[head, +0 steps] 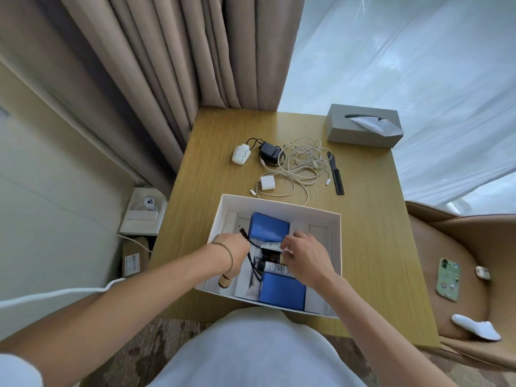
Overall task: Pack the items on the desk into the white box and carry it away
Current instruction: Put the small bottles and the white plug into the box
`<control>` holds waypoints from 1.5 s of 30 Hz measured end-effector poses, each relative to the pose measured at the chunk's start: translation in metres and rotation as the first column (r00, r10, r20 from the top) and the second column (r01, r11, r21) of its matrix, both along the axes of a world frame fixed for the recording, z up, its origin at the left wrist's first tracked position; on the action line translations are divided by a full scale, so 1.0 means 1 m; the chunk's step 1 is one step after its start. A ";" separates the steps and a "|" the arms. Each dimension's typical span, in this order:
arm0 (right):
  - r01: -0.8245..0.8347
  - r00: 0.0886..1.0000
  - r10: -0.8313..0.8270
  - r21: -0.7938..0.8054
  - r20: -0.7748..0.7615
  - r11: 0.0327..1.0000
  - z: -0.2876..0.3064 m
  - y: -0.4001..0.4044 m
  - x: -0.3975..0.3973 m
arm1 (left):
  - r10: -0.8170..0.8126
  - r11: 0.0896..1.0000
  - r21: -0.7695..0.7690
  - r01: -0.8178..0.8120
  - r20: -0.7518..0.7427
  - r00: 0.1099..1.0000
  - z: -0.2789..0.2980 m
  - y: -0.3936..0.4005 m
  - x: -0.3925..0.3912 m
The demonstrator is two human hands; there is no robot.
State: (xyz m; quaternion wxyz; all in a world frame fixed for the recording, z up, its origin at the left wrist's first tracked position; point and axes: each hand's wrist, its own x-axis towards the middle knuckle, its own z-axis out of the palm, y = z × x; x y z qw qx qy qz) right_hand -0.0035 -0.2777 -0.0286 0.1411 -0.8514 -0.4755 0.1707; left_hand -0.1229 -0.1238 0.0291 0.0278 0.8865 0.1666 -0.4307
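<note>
**Two hands in the box, half the desk still to pack**

Two blue battery packs lie in the white box [336, 247] already — the far pack [269, 229] near the back wall, the near pack [283, 290] at the front edge — so by my reading the packing is midway and the present step is settling the contents. The box stands open at the near end of the wooden desk [371, 219], its walls plain white card.

The left hand [233, 251] is curled around a dark cable whose plug [242, 231] sticks up beside the far pack. The right hand [303, 254] has its fingers bent down over a white tube [270, 245]; whether it truly pinches it I cannot tell. A second tube [277, 267] lies just below.

Unpacked, beyond the box: a tangle of white cables [300, 166], a black comb [335, 173], a black adapter [269, 153], a white round gadget [241, 155] and a white charger plug [267, 183]. Next comes a reach over the far wall — the loose cables probably want bunching first.
</note>
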 end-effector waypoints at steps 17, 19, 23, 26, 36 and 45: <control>0.153 0.984 -0.126 0.235 -0.127 0.960 0.060 0.045 0.050 | 0.073 0.997 0.007 -0.074 0.056 0.996 -0.040 -0.001 -0.012; 0.168 0.980 -0.139 0.221 -0.139 0.961 0.062 0.059 0.061 | 0.094 0.995 0.033 -0.097 0.101 0.990 -0.044 -0.002 -0.017; 0.162 0.978 -0.138 0.156 -0.155 0.974 0.055 0.087 0.083 | 0.089 0.991 0.087 -0.101 0.125 0.988 -0.053 -0.006 -0.021; 0.120 0.986 -0.110 0.074 -0.128 0.990 0.043 0.112 0.099 | 0.099 0.987 0.113 -0.119 0.169 0.981 -0.059 -0.005 -0.021; -0.088 0.995 0.095 -0.215 0.022 0.973 -0.003 0.187 0.125 | 0.215 0.969 0.054 -0.242 0.297 0.930 -0.063 -0.008 -0.025; -0.228 0.946 0.285 -0.310 0.153 0.923 -0.031 0.209 0.124 | 0.336 0.931 -0.155 -0.330 0.718 0.610 -0.029 -0.003 -0.037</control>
